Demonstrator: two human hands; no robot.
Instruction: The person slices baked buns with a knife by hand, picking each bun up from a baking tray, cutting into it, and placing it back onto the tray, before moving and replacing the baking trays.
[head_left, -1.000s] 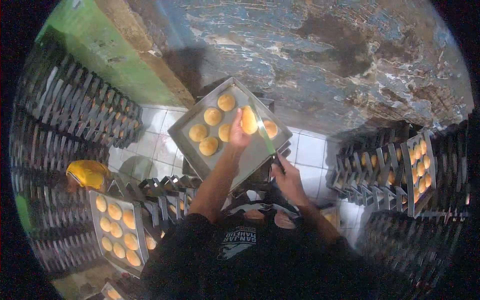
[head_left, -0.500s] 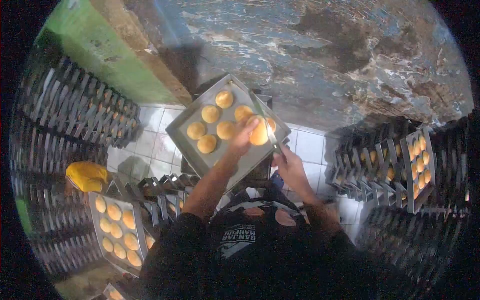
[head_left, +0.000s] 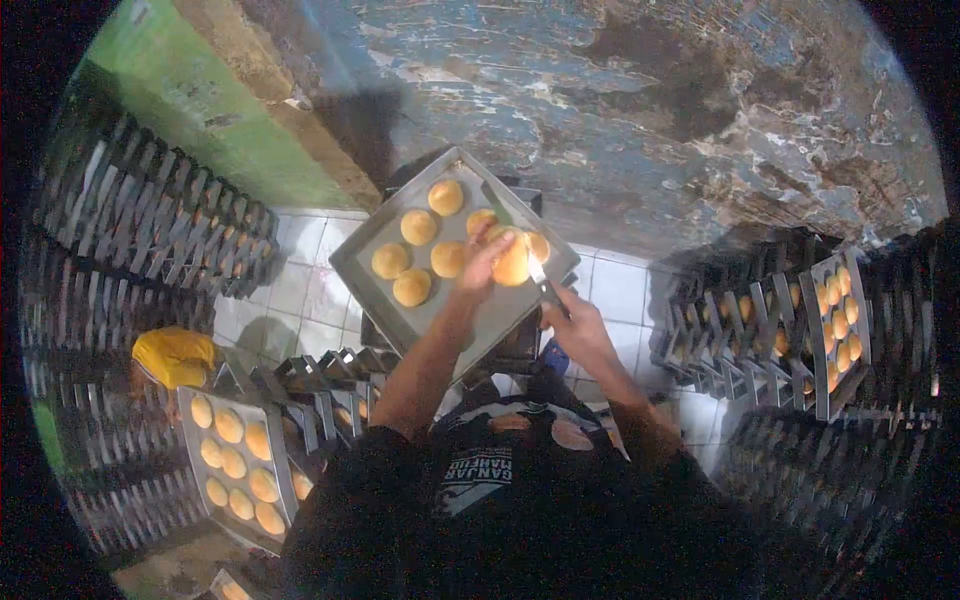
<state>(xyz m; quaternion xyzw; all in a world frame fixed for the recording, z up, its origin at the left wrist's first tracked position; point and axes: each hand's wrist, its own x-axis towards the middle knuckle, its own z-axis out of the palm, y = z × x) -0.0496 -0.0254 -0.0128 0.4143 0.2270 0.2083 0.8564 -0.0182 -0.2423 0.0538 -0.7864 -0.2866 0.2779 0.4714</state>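
My left hand [head_left: 487, 262] grips a round golden bun [head_left: 511, 262], holding it over the right half of a square metal baking tray [head_left: 385, 312]. In my right hand [head_left: 575, 322] is a knife [head_left: 541, 280], its handle wrapped by my fingers. The blade meets the right side of the bun; how deep it sits in the bread I cannot tell. Several more buns [head_left: 418, 228] lie on the tray to the left of my hands, and another bun [head_left: 539, 246] shows just beyond the knife.
Racks of stacked trays [head_left: 165, 215] line the left side, with more racks [head_left: 740, 330] on the right. A tray of buns [head_left: 232, 465] stands at lower left, near a yellow cloth-like thing [head_left: 175, 357]. A worn, peeling wall [head_left: 620, 110] rises ahead above white floor tiles [head_left: 615, 290].
The knife blade has swung from lying along the bun's far right side to pressing at the bun. My left hand and the bun have shifted slightly left.
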